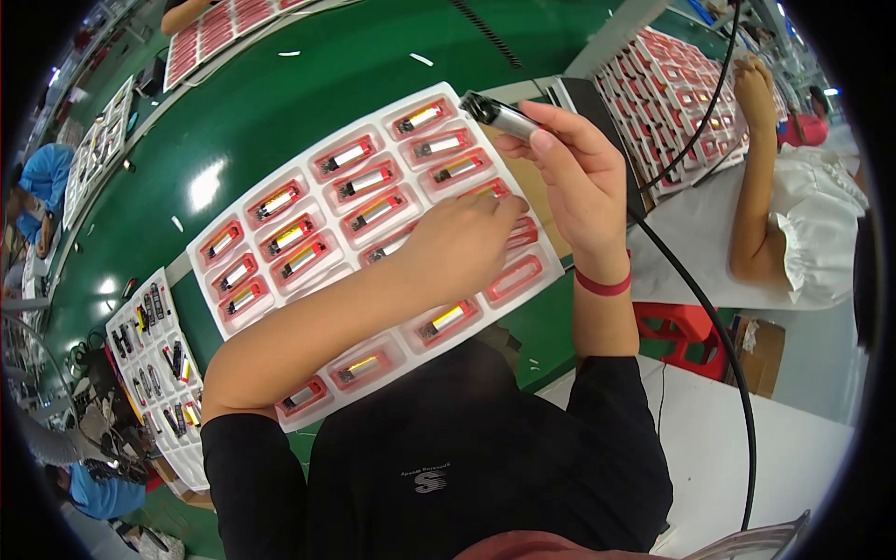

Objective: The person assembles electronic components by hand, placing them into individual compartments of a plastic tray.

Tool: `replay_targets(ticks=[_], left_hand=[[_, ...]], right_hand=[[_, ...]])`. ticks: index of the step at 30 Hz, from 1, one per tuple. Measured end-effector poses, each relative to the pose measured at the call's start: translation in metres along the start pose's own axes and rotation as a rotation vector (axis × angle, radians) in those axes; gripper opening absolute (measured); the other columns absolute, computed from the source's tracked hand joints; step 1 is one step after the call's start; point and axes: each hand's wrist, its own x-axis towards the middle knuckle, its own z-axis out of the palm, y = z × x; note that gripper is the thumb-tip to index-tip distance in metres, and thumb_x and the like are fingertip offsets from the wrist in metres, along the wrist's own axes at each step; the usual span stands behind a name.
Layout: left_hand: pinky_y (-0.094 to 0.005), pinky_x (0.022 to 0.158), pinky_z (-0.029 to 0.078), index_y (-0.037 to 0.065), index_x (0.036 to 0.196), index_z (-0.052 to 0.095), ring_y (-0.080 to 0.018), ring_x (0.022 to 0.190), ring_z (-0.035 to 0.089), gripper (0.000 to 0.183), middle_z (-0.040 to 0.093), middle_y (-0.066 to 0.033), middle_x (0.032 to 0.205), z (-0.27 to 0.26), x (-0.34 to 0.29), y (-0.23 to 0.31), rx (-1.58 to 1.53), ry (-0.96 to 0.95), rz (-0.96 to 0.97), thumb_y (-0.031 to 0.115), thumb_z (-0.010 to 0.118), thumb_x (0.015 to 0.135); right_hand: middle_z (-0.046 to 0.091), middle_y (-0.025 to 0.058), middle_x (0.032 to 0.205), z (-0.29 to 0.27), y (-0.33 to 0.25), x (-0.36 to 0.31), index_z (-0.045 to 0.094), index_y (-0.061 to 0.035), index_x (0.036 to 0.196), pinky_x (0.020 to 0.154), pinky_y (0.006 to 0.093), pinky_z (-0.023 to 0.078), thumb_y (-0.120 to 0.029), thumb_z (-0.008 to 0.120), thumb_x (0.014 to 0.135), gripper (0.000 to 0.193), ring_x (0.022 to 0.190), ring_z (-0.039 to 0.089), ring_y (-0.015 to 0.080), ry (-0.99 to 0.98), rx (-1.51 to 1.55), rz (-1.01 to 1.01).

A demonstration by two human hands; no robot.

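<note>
The right hand (pixel 590 182) pinches a silver unit (pixel 504 118) between its thumb and fingers, with the unit's dark end pointing to the upper left. The unit is in the air, tilted, at the upper right corner of a white tray (pixel 327 215). A red band (pixel 602 284) circles the right wrist.

The left hand (pixel 465 241) bends over the right part of the tray, its fingertips down at a red holder; whether they grip anything there cannot be told. Its forearm crosses the tray and hides several pockets. The other visible pockets contain red holders (pixel 515 278), most of them with a silver or yellow unit lying inside.

To the left, another tray (pixel 191 462) bears dark pieces and a few coloured ones. Beyond the white tray, a green surface (pixel 364 70) shows scattered white scraps.

To the right stand stacked trays (pixel 674 98) of red holders. A co-worker's bare arm (pixel 754 224) rises beside them from a white ruffled sleeve (pixel 817 224). Below are a red stool (pixel 686 322) and a cardboard box (pixel 765 355), with a black cable (pixel 744 411) curving down past them.
</note>
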Motion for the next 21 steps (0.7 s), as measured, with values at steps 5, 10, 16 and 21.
replay_targets(ticks=[5,10,16,21], left_hand=[[-0.0319,0.093,0.053,0.003,0.151,0.042,-0.0156,0.106,0.065,0.053,0.064,-0.0065,0.120,-0.074,-0.059,-0.024,-1.119,0.058,-0.338,0.004,0.060,0.101],[-0.0294,0.096,0.053,0.003,0.137,0.057,-0.0133,0.113,0.065,0.043,0.062,-0.0045,0.130,-0.093,-0.111,-0.044,-1.235,0.376,-0.536,-0.004,0.065,0.096],[-0.0309,0.102,0.052,0.003,0.133,0.058,-0.0134,0.122,0.061,0.043,0.062,-0.0058,0.132,-0.098,-0.127,-0.035,-1.124,0.509,-0.552,-0.012,0.062,0.093],[-0.0302,0.103,0.051,0.003,0.140,0.049,-0.0135,0.126,0.058,0.045,0.057,-0.0073,0.137,-0.089,-0.127,-0.025,-1.217,0.583,-0.511,-0.007,0.061,0.098]], right_hand=[[0.071,0.0117,0.118,0.010,-0.015,-0.004,0.066,0.0048,0.128,0.094,0.0294,0.056,0.001,0.056,0.103,0.027,0.104,0.071,0.0175,-0.005,0.228,0.054],[0.069,0.0124,0.120,0.045,-0.013,0.009,0.065,0.0036,0.128,0.088,0.0326,0.058,0.001,0.055,0.102,0.029,0.105,0.072,0.0219,-0.254,0.178,0.219],[0.072,0.0074,0.107,0.089,0.004,0.021,0.067,0.0024,0.119,0.085,0.0272,0.058,-0.002,0.067,0.100,0.020,0.094,0.071,0.0140,-0.303,0.268,0.390],[0.073,0.0056,0.106,0.109,0.008,0.018,0.069,0.0007,0.115,0.085,0.0256,0.056,-0.002,0.071,0.097,0.018,0.094,0.069,0.0102,-0.258,0.123,0.326]])
